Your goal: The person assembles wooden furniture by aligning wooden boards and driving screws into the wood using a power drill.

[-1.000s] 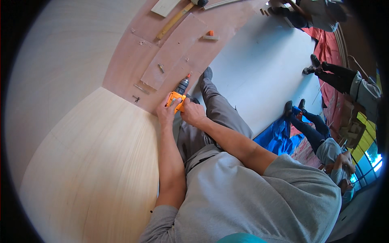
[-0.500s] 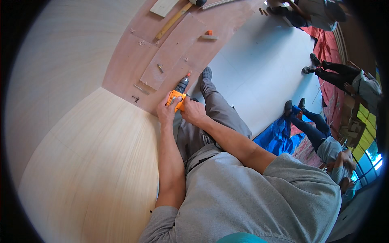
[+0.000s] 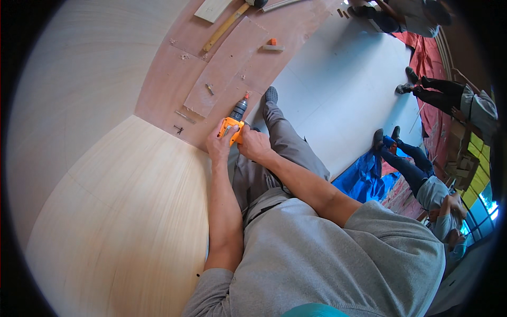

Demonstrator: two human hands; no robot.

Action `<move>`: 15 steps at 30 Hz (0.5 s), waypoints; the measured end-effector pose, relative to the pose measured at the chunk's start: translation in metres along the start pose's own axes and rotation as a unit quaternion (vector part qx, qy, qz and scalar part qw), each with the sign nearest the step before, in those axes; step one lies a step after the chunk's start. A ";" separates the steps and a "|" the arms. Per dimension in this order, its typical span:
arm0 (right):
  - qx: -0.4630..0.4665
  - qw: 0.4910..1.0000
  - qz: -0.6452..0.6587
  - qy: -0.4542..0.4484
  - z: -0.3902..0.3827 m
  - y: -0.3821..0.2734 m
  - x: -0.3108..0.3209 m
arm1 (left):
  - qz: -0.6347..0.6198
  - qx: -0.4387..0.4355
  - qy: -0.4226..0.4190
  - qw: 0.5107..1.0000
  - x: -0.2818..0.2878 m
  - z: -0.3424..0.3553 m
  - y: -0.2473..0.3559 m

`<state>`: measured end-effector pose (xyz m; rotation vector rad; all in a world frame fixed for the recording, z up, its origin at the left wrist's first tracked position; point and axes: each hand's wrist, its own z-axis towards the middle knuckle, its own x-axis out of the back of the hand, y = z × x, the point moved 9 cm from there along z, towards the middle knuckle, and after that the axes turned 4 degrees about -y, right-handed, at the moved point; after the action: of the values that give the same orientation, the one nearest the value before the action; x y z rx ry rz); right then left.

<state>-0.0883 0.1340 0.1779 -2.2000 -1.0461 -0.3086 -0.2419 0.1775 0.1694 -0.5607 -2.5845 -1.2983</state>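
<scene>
An orange and black power drill point(image 3: 231, 128) is held in both my hands over the pinkish wood panel. My left hand point(image 3: 218, 143) closes round the left side of its body. On the right, my right hand point(image 3: 254, 143) is wrapped about the handle, which the fingers mostly hide. The drill's bit point(image 3: 246, 96) points away from me, with reddish shavings around its tip; whether it touches the panel I cannot tell. Left of the drill a loose rectangular board point(image 3: 227, 66) lies on the panel point(image 3: 165, 92), with a small metal piece point(image 3: 209, 89) on it.
A hammer point(image 3: 226, 26) with a yellow handle lies farther off, near a pale wood block point(image 3: 212, 9). An orange-topped tool point(image 3: 272, 45) rests right of the board. Pale wood panels point(image 3: 132, 211) stand at my left. Several people are at the right, near a blue tarp point(image 3: 364, 177).
My hands and the drill keep nearly the same pose. The whole view has shifted very slightly. The people at the right have barely moved.
</scene>
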 end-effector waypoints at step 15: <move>0.005 1.000 -0.001 -0.007 -0.001 -0.002 0.006 | -0.003 0.004 0.005 1.000 -0.002 -0.002 0.005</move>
<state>-0.0857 0.1375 0.1822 -2.1943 -1.0559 -0.2888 -0.2381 0.1782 0.1731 -0.5430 -2.5845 -1.2889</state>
